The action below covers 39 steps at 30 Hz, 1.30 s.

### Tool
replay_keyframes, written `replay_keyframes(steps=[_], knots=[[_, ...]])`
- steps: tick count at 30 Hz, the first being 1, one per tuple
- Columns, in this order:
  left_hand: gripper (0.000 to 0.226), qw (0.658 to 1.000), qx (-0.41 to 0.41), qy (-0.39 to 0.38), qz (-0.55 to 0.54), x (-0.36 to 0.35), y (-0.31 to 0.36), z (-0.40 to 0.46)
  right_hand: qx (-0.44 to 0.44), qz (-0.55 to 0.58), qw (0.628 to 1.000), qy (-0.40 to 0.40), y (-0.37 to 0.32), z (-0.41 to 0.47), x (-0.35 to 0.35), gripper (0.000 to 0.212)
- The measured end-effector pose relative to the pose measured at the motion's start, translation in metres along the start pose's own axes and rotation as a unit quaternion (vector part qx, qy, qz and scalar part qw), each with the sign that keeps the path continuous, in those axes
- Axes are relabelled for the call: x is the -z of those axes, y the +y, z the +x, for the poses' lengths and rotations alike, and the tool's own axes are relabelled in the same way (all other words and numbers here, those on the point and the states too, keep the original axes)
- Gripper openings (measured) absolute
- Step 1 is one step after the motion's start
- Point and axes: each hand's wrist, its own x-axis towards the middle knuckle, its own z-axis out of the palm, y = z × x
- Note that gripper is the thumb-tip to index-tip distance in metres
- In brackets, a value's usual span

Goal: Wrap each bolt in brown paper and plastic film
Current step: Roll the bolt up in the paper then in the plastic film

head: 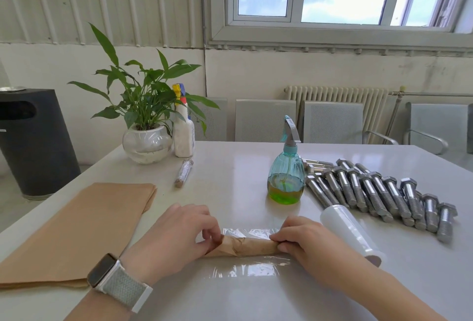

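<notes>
Left hand: my left hand [176, 233] pinches the left end of the paper-wrapped bolt [249, 245].
Right hand: my right hand [304, 239] pinches its right end.
Bolt: it lies crosswise on a sheet of plastic film [245, 268], flat on the table [230, 175] in front of me.
Film roll: the film roll [350, 233] lies just beside my right hand.
Bare bolts: the bare bolts [378, 190] are heaped at the right, behind the roll.
Brown paper: the brown paper stack [76, 228] sits at my left.
Finished piece: one wrapped bolt [183, 173] lies near the plant bowl [147, 144].
Spray bottle: the blue spray bottle [286, 169] stands beside the bolts.
</notes>
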Motion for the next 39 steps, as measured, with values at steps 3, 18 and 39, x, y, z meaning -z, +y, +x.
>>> replay_keyframes(steps=[3, 18, 39], knots=[[0.019, 0.999, 0.017, -0.022, -0.043, 0.0007, 0.0016, -0.0023, 0.002, -0.005, 1.000, 0.001, 0.0000, 0.0006, 0.0003, 0.021], [0.026, 0.993, 0.049, -0.046, -0.092, -0.0001, 0.0078, -0.0017, -0.001, 0.001, 1.000, -0.002, 0.0006, 0.0007, 0.0009, 0.022], [0.008, 0.983, 0.134, -0.030, -0.125, -0.0016, 0.0062, -0.0007, -0.003, 0.006, 1.000, 0.002, 0.0013, 0.0022, -0.0002, 0.022]])
